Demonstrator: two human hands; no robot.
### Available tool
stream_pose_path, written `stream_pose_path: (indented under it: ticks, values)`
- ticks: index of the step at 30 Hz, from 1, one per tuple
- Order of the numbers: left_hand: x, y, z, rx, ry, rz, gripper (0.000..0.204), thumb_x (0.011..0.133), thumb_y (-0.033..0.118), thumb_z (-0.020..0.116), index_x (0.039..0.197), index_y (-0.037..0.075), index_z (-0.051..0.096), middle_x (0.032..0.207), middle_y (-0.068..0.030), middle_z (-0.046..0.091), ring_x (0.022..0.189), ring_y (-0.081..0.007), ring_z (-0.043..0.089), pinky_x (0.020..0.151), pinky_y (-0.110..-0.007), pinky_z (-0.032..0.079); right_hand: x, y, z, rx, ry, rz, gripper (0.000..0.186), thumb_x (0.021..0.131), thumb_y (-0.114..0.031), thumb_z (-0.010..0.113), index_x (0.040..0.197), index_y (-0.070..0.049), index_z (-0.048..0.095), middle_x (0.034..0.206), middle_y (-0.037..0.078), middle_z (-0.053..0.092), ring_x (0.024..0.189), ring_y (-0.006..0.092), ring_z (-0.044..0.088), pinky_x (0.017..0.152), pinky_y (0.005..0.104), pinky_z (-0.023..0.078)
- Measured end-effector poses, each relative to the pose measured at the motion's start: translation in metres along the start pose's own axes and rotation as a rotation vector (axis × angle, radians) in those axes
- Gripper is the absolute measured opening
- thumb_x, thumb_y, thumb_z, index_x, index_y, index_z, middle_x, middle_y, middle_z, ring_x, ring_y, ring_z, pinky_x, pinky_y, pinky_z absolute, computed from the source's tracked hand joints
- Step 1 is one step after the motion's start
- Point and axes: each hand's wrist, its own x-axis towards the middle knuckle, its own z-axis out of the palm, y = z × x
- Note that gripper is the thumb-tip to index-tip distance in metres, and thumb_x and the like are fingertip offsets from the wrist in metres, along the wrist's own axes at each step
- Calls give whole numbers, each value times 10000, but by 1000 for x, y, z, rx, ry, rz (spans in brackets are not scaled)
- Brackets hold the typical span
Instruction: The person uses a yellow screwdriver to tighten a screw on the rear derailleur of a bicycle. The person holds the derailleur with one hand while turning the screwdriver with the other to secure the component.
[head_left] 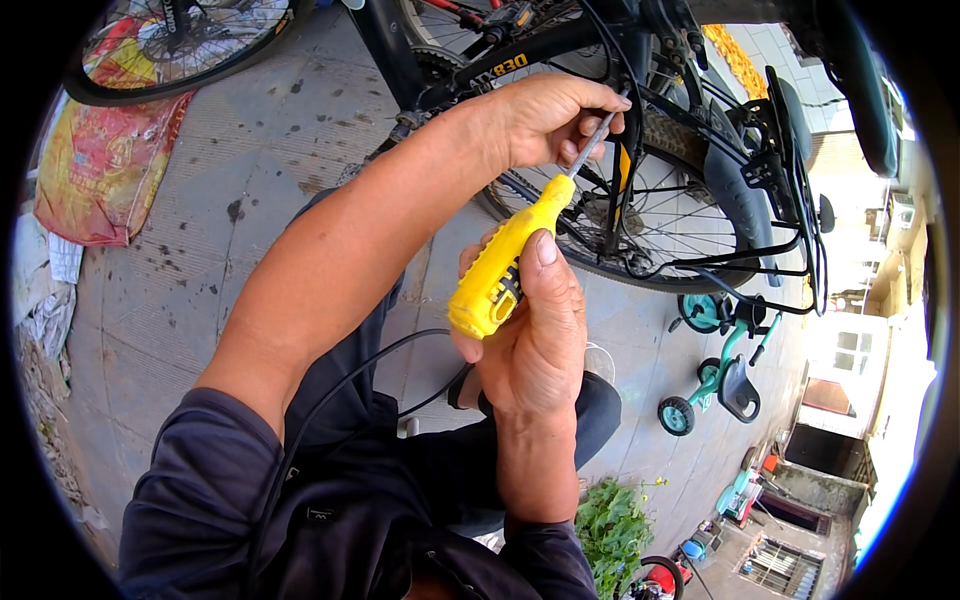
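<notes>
A screwdriver with a chunky yellow handle [512,250] and a thin metal shaft lies in my right hand [540,320]. The fingers wrap the handle, and the thumb presses along its side. My left hand [555,118] is closed at the other end, its fingertips round the shaft close to the tip. Those fingers cover the tip, so I cannot tell what it touches. Right behind them stands the black bicycle frame [540,45] with orange lettering. Below and to the right of the left hand is the bicycle's rear wheel [690,255].
A black rear rack [800,215] juts from the bicycle. Another bicycle's wheel [180,50] and a red and yellow sack [105,170] lie at the left. On the paved floor [180,280] to the right stands a teal tricycle [730,370]; a green plant [615,530] grows nearer.
</notes>
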Motion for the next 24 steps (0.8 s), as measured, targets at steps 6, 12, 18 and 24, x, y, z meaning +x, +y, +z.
stream_pose_path:
  ticks: [6, 12, 18, 24]
  values:
    - [0, 0, 2, -29, -14, 2, 237, 824, 267, 630, 718, 62, 579, 465, 64, 415, 487, -80, 445, 453, -190, 306, 2, 1, -4, 247, -158, 36, 443, 922, -433, 444, 1077, -19, 453, 839, 137, 524, 524, 146, 490, 378, 229, 389]
    - [1, -1, 2, -39, -15, 21, 247, 831, 264, 629, 736, 41, 581, 457, 55, 425, 453, -77, 431, 454, -199, 350, 3, 1, -2, 445, -275, 35, 486, 932, -436, 410, 1128, 8, 425, 867, 132, 508, 558, 140, 466, 384, 225, 394]
    - [-2, 1, 3, -29, -14, 16, 229, 824, 269, 636, 741, 64, 580, 473, 68, 427, 494, -70, 450, 429, -189, 285, 2, -1, 0, 326, -210, 22, 560, 927, -495, 382, 1145, 18, 436, 889, 150, 545, 613, 157, 534, 381, 226, 396]
    - [0, 0, -1, -21, -8, 5, 239, 818, 284, 637, 717, 77, 571, 494, 67, 437, 511, -70, 458, 422, -189, 256, -1, 3, 0, 41, -48, 29, 431, 884, -432, 534, 1066, -42, 507, 887, 156, 620, 608, 175, 584, 386, 243, 400]
